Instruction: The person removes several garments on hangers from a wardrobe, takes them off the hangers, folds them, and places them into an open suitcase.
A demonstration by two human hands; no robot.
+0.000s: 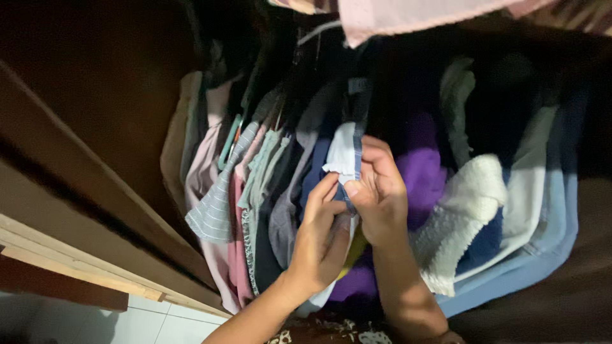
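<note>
Both of my hands reach into a row of hanging clothes. My left hand [319, 236] pinches the lower edge of a white and blue garment [343, 153] with thumb and fingers. My right hand [379, 191] grips the same garment from the right, with the thumb pressed on its white fabric. A purple garment [421, 175] hangs just right of my right hand. A grey garment [284, 216] and a dark blue one [315, 169] hang just left of my left hand.
Left are a grey striped piece [213, 213], pink clothes [204, 169] and pale green ones [261, 169]. Right are a white knitted textile [462, 210], a white garment [526, 185] and a light blue one [561, 210]. A brown wooden wardrobe wall [89, 159] stands left, white floor tiles [159, 325] below.
</note>
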